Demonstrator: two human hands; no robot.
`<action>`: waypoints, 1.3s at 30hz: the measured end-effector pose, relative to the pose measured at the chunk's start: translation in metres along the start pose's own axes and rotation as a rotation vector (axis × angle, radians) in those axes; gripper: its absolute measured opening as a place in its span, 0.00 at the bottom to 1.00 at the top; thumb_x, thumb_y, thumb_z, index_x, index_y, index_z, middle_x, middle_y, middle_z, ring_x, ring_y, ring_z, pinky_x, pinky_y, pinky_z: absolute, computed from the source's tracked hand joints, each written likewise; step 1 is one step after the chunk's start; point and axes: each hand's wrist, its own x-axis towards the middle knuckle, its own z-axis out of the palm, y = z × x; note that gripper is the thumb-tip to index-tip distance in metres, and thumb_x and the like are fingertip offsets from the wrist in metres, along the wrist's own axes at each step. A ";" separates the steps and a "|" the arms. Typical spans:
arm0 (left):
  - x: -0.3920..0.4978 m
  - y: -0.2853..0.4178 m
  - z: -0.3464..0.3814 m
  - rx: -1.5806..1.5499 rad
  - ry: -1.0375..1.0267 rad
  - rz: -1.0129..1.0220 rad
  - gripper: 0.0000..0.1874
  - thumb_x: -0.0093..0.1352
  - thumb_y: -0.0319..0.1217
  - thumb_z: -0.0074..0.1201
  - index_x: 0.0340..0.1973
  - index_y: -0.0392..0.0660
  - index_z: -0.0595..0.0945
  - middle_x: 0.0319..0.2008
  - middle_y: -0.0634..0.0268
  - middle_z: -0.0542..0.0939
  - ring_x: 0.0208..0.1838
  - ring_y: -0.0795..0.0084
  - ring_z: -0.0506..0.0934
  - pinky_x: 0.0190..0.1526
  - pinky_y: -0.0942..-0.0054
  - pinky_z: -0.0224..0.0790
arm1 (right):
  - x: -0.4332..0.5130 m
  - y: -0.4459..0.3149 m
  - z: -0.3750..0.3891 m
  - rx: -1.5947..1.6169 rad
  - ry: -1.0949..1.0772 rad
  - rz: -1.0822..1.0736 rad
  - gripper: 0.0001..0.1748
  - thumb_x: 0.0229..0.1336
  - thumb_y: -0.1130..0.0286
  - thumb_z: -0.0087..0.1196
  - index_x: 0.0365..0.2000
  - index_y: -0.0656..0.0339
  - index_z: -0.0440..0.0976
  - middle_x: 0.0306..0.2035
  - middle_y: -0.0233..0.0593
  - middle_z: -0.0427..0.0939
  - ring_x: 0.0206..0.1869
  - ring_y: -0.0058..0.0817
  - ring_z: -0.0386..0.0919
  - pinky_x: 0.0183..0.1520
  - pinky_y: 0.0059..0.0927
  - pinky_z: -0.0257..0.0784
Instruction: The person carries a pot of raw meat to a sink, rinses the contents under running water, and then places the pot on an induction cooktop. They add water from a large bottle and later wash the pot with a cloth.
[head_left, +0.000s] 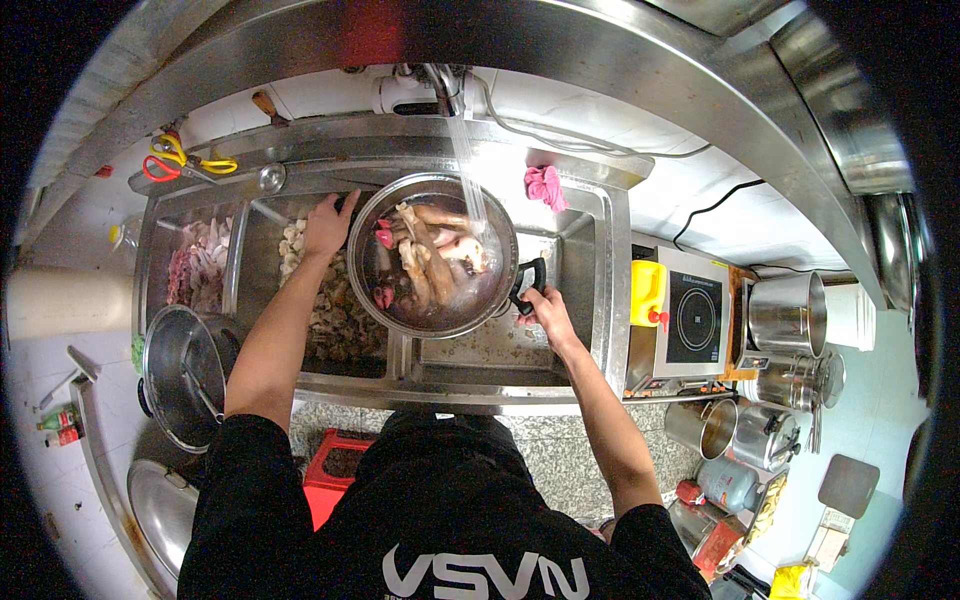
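Observation:
A large round metal pot (484, 319) rests over the divider between two basins of a steel sink (480, 394). Water from the faucet (448, 94) runs into it, over several pieces of meat on the bone (427, 262). My right hand (547, 311) grips the black handle (537, 279) on the pot's right side. On the other side, my left hand (330, 225) is at the pot's left edge, by a dark handle that it mostly hides. Pale chunks of food (337, 322) lie in the middle basin beneath my left forearm. Pinkish raw meat (201, 255) fills part of the left basin.
Yellow and red-handled scissors (180, 161) lie on the back ledge, with a pink cloth (546, 187) farther right. An induction cooker (694, 307) and a yellow jug (646, 292) stand to the right. A deep pot (187, 375) is at the left, a red stool (322, 465) below the sink.

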 end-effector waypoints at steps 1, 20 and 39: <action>0.000 0.000 0.000 -0.002 -0.004 -0.006 0.41 0.66 0.64 0.42 0.51 0.34 0.77 0.43 0.39 0.79 0.49 0.43 0.77 0.51 0.54 0.69 | 0.000 0.000 0.000 -0.010 0.001 0.003 0.13 0.59 0.65 0.49 0.32 0.68 0.67 0.22 0.40 0.74 0.19 0.28 0.76 0.22 0.23 0.71; 0.000 0.006 -0.005 0.034 -0.052 -0.050 0.41 0.66 0.62 0.42 0.53 0.34 0.76 0.48 0.39 0.76 0.53 0.43 0.74 0.55 0.55 0.66 | 0.002 0.000 -0.001 -0.077 0.009 0.022 0.16 0.58 0.64 0.48 0.32 0.70 0.68 0.22 0.43 0.74 0.20 0.29 0.76 0.25 0.26 0.73; -0.002 0.008 -0.006 0.032 -0.059 -0.069 0.40 0.66 0.63 0.43 0.52 0.37 0.76 0.45 0.41 0.78 0.50 0.42 0.76 0.51 0.52 0.68 | 0.002 0.000 -0.004 -0.112 -0.005 0.002 0.17 0.57 0.62 0.50 0.33 0.70 0.69 0.25 0.43 0.75 0.21 0.29 0.77 0.24 0.24 0.71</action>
